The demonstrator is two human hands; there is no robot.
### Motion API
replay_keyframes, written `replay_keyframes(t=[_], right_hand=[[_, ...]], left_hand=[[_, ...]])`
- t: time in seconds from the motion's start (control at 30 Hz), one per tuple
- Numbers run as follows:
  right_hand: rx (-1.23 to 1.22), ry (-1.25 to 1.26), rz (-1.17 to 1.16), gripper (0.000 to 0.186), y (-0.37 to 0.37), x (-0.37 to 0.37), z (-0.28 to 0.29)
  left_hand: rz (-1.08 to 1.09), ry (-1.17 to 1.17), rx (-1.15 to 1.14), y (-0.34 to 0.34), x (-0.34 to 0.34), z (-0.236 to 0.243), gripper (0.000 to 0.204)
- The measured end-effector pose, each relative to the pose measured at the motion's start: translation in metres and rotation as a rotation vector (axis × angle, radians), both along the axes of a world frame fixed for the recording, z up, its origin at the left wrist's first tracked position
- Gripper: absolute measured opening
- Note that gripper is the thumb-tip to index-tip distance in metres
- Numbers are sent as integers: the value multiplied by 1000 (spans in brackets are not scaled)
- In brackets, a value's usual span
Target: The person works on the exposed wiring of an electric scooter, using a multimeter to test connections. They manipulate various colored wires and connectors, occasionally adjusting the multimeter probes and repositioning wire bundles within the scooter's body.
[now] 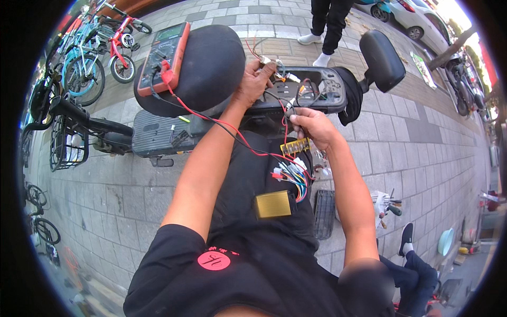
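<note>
1. My left grip, the left hand [254, 80], is closed around a wire cluster [265, 59] with pale plugs, at the left end of the uncovered scooter compartment [331, 87].
2. My right grip, the right hand [317, 127], pinches a pale connector [290, 105] between thumb and finger; whether a probe tip sits there too, I cannot tell.
3. From the right grip, the wire cluster lies up and to the left, just apart; the pale connector's long axis appears to slant up toward the compartment. The right hand is nearer to it.
4. I count 2 hands at work, 1 multimeter [165, 55] on 1 black seat [219, 61], and 2 test leads [167, 75], red and black.
5. Below the right hand I see 1 yellow strip [295, 146], 1 coloured wire bundle [302, 180] and, on the lap, 1 gold box [273, 204]; the plugs overlap too much to count.
</note>
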State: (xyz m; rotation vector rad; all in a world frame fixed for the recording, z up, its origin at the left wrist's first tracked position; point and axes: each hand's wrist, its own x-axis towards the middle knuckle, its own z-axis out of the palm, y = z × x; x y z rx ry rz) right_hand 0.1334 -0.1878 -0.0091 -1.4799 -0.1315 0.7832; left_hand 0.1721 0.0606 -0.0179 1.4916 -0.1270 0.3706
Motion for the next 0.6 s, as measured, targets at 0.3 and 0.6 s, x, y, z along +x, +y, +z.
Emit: replay_keyframes(t=[0.3,0.6], right_hand=[[-42,6,-24,11,2,0,0],[-15,13,-56,15,-1,-4,2]], left_hand=[[8,-23,35,1,0,0,42],[-4,-9,108,-3,-8,10,40]])
